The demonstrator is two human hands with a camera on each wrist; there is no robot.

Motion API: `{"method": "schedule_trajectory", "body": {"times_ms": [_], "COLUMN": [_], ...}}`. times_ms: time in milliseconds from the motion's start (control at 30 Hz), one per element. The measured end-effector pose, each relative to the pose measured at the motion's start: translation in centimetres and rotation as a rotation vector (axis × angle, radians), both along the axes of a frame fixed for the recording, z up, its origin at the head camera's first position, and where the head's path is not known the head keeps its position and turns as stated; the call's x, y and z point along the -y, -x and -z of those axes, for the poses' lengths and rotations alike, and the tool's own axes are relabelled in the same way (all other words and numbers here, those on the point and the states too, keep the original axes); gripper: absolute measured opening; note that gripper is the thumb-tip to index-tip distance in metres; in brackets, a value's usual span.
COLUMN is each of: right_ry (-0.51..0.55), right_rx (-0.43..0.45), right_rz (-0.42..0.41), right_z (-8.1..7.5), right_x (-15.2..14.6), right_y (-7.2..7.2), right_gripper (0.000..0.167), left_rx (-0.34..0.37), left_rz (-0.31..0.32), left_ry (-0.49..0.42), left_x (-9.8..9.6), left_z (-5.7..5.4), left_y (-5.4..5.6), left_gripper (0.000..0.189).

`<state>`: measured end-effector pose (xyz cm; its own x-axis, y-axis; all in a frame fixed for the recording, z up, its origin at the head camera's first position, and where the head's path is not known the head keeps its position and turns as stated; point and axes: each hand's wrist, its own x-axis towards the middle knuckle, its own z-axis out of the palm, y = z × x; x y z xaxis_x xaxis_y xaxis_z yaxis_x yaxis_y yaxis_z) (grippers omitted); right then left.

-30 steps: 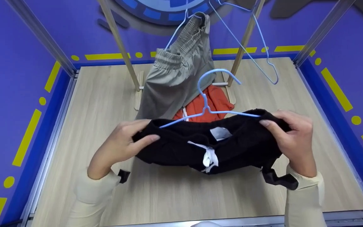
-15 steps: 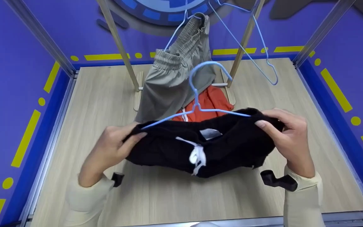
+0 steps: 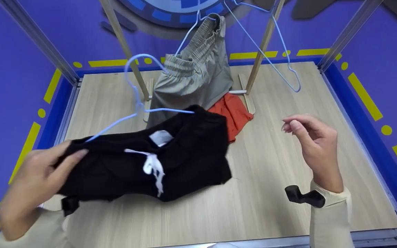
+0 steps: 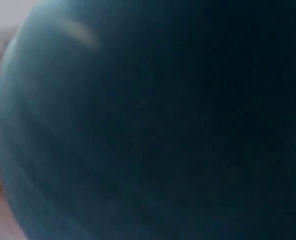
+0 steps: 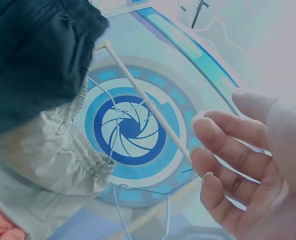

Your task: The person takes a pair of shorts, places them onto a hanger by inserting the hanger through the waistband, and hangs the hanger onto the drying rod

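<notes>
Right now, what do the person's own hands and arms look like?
The left hand and right hand are ungloved. They emerge from a cream fabric left sleeve and a matching right sleeve. A small black angular piece juts out on the left, a longer bent black piece on the right.

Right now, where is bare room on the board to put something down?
Free board: between the orange garment and the right hand, and between the black garment and the near edge. The middle is crowded: the black garment, in the left hand, partly hides the grey garment at the rack.
</notes>
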<state>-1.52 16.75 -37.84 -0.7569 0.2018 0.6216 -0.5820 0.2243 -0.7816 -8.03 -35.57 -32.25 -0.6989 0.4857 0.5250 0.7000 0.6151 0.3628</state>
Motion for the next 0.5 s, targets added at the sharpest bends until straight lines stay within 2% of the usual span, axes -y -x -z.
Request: {"method": "schedule_trajectory", "body": {"times_ms": [133, 233, 333, 433, 500], "right_ry": [-0.023, -0.048, -0.072, -0.042, -0.021], "right_rx": [0.025, 0.048, 0.07, 0.067, 0.06], "right_rz": [0.019, 0.048, 0.076, 0.059, 0.042], "right_z": [0.4, 0.7, 0.9, 1.0, 1.1], "right_x": [-0.1, -0.3, -0.4, -0.5, -0.5], "right_y": [0.2, 0.2, 0.2, 0.4, 0.5], "right_gripper": [0.014, 0.015, 0.015, 0.014, 0.014], "left_rx": [-0.048, -0.079, -0.025, 0.048, 0.06], "left_rz": [-0.124, -0.169, -0.19, -0.207, -0.234], "left_ry": [0.025, -0.007, -0.035, -0.066, -0.085], "left_x": [2.7, 4.3, 5.7, 6.8, 7.5], "left_z": [-0.3, -0.3, -0.3, -0.2, -0.1], "left_y": [-0.6, -0.6, -0.8, -0.8, -0.7], "left_gripper": [0.007, 0.005, 0.004, 0.008, 0.009]}}
